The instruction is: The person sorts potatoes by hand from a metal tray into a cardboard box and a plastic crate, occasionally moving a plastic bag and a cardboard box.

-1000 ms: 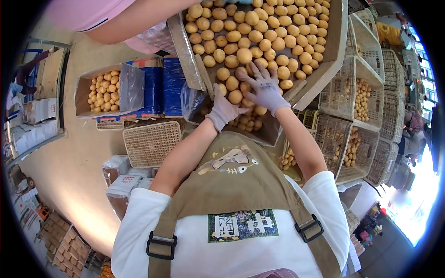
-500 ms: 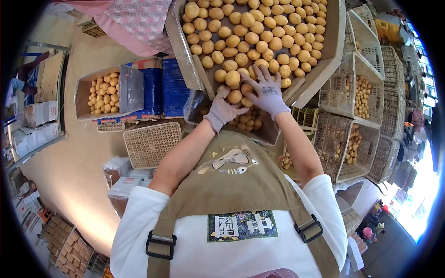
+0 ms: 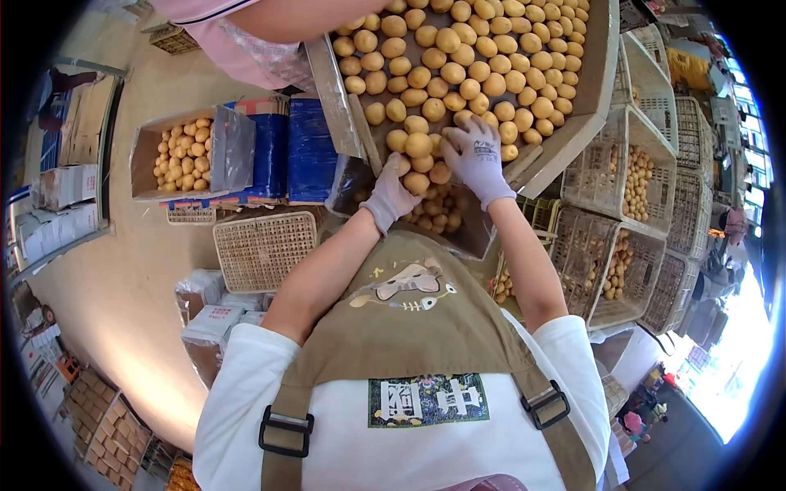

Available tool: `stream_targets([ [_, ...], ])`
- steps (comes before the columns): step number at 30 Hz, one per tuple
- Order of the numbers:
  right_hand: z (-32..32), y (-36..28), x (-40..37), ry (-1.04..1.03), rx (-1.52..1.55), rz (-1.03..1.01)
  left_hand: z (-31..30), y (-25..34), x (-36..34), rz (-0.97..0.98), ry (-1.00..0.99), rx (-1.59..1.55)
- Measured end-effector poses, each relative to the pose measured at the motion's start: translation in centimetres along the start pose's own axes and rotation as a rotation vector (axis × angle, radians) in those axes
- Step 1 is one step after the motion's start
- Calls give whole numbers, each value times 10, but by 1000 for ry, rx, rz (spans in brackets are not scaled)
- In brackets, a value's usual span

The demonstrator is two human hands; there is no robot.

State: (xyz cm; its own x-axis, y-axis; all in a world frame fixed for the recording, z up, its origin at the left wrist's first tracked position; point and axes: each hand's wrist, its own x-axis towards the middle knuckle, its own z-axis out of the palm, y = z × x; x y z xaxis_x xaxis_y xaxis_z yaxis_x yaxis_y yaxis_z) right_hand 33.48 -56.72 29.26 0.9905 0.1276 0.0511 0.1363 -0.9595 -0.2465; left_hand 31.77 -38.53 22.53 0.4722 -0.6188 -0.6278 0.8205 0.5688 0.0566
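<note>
Both my hands wear pale gloves at the narrow mouth of a sloping tray [image 3: 596, 106] spread with yellow-brown potatoes [image 3: 494, 84]. My left hand [image 3: 390, 199] curls around potatoes [image 3: 416, 182] on the left side of the mouth. On the right side, my right hand [image 3: 479, 162] has bent fingers closed over potatoes, some hidden beneath it. A few potatoes lie between the two hands. Below them, a plastic-lined box [image 3: 475, 227] against my apron holds more potatoes [image 3: 436, 211].
Another person's forearm [image 3: 295, 18] reaches over the tray's far left. To the left are a potato-filled box [image 3: 232, 155], blue-wrapped boxes [image 3: 311, 151] and an upturned crate [image 3: 266, 252]. Stacked plastic crates [image 3: 589, 168] with potatoes stand close on the right.
My right hand's spread fingers have drawn together and bent. Potatoes between my hands have shifted slightly. Another person's arm has come into view at the upper left.
</note>
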Motion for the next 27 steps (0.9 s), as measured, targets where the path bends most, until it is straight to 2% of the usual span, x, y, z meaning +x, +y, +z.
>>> stream_targets([
  [1,-3,-5,9,80,69,18,-1,-1,2,-17,24,1],
  [2,-5,-15,15,199,-70,-58,-3,-2,4,-30,47,1],
  [3,-4,-24,24,140,-1,-76,-6,-3,6,-46,73,3],
  [5,3,-38,51,26,133,-104,-13,-2,8,-55,-15,-36],
  [7,18,-60,84,-49,22,-150,-23,-5,13,-76,-105,-73],
  [8,29,-68,93,-219,-131,-33,-41,-12,27,-20,-192,-105],
  [11,28,-80,118,-600,-223,87,-31,-6,21,5,-209,-203],
  [12,27,-76,117,-568,-156,106,-39,-4,23,-109,-385,-263],
  [14,26,-67,111,-499,-26,139,-48,-13,32,109,-308,98],
  [16,21,-52,84,-216,223,44,-63,-20,45,218,-258,321],
  [17,14,-43,67,-74,348,-5,-74,-21,53,213,-249,366],
  [19,-18,-24,37,302,410,-121,-75,-19,57,191,-228,344],
  [20,-42,-6,22,381,366,-76,-71,-18,53,169,-215,278],
  [22,-92,67,-16,373,89,460,-53,-14,41,115,-190,155],
  [23,-98,118,-39,695,256,547,-42,-12,34,84,-178,97],
  [25,-141,147,-58,838,-324,669,-17,-7,18,11,-121,-11],
  [27,-138,114,-56,728,-140,466,7,-1,4,-67,-35,-110],
])
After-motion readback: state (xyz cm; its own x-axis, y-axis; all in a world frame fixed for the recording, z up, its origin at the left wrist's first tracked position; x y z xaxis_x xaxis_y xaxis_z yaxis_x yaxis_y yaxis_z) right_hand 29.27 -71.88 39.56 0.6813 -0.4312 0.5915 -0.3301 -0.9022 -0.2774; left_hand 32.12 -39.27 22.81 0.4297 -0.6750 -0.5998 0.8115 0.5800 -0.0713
